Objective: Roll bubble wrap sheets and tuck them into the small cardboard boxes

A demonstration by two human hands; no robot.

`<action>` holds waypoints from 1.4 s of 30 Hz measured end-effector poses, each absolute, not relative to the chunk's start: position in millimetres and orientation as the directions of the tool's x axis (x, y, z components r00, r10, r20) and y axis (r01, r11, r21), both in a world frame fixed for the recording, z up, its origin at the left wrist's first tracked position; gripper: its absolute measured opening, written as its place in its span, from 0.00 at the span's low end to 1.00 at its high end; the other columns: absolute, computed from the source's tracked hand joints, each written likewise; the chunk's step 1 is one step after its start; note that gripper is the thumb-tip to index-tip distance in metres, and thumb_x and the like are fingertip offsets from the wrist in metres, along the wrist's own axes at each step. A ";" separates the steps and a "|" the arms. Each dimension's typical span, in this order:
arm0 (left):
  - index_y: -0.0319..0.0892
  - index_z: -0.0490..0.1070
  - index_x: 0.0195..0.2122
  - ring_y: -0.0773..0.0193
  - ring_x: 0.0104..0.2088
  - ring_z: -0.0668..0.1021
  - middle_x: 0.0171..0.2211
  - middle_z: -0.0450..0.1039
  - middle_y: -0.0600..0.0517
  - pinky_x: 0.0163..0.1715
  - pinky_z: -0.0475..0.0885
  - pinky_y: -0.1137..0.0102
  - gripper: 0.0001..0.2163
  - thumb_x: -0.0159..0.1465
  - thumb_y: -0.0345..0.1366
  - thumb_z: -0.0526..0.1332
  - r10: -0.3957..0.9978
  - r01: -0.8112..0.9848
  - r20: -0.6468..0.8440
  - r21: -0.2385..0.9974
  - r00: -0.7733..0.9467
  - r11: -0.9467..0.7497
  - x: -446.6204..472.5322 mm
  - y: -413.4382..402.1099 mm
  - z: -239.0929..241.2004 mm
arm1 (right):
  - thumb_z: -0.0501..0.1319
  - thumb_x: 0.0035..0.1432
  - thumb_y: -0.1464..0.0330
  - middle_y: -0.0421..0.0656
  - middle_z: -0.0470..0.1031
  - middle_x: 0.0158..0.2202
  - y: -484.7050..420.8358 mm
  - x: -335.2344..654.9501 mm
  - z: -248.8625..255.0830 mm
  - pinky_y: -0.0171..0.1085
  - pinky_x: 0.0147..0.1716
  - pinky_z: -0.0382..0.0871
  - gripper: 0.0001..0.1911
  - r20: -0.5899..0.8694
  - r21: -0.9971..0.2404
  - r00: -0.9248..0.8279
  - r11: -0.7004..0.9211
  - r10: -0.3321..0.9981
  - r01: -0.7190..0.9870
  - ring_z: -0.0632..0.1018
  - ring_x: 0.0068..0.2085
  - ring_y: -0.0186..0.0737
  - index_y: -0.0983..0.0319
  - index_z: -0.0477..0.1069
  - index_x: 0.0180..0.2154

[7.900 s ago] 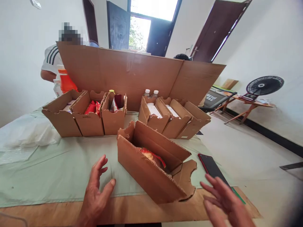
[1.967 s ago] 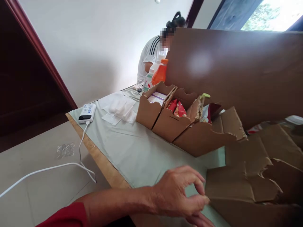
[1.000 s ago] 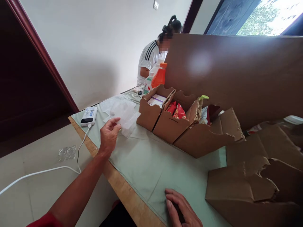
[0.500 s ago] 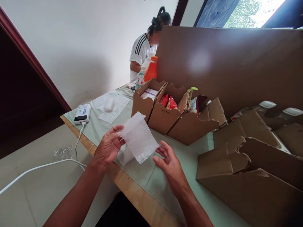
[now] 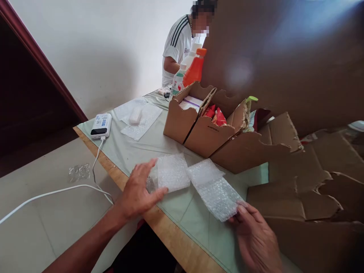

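A folded piece of bubble wrap (image 5: 217,189) hangs over the table from my right hand (image 5: 257,235), pinched at its lower right corner between thumb and fingers. My left hand (image 5: 140,189) has its thumb and fingers spread around the left side of another bubble wrap piece (image 5: 173,172), which lies near the table's front edge. Farther back, a small white wrapped item (image 5: 135,115) rests on a flat sheet of bubble wrap (image 5: 152,117).
Cardboard bins (image 5: 210,136) with red packets (image 5: 218,116) stand behind my hands, and more cardboard boxes (image 5: 295,201) at right. A white device (image 5: 101,126) with a cable (image 5: 98,151) sits at left. Bottles (image 5: 195,68) and another person (image 5: 178,45) are beyond.
The bubble wrap piece has passed from my left hand to my right, which moved right and down with it. My left hand is now spread beside the other piece. The view has shifted.
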State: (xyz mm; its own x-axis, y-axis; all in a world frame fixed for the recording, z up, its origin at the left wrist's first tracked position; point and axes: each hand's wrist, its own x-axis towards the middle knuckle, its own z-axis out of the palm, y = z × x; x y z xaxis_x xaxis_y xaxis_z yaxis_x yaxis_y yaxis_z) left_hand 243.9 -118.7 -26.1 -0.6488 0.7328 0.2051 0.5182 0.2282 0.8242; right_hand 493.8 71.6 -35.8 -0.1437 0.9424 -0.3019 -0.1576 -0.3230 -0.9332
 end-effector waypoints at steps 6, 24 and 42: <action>0.51 0.74 0.58 0.39 0.66 0.67 0.67 0.65 0.42 0.64 0.61 0.42 0.29 0.54 0.28 0.68 0.829 0.733 0.284 0.649 -0.482 0.204 265.5 -102.6 -49.7 | 0.81 0.35 0.59 0.38 0.77 0.32 63.5 500.3 -48.5 0.25 0.24 0.72 0.23 -0.296 -0.936 -0.145 -0.317 0.944 -0.156 0.73 0.27 0.29 0.60 0.80 0.33; 0.39 0.78 0.46 0.45 0.59 0.74 0.52 0.77 0.40 0.62 0.64 0.53 0.18 0.55 0.22 0.61 0.434 0.707 0.563 0.617 -0.703 0.345 63.8 8.9 19.4 | 0.79 0.36 0.51 0.41 0.78 0.28 69.3 508.2 -54.7 0.30 0.25 0.72 0.28 -0.311 -0.951 -0.173 -0.304 0.935 0.064 0.73 0.26 0.33 0.62 0.80 0.35; 0.41 0.70 0.57 0.46 0.63 0.70 0.61 0.69 0.38 0.60 0.71 0.48 0.19 0.64 0.26 0.60 0.860 0.810 0.502 0.539 -0.089 -0.230 324.1 -91.9 -44.9 | 0.70 0.53 0.54 0.37 0.75 0.28 13.6 514.1 -35.8 0.36 0.33 0.73 0.34 -0.263 -0.964 -0.321 -0.259 0.910 0.056 0.77 0.29 0.36 0.60 0.70 0.58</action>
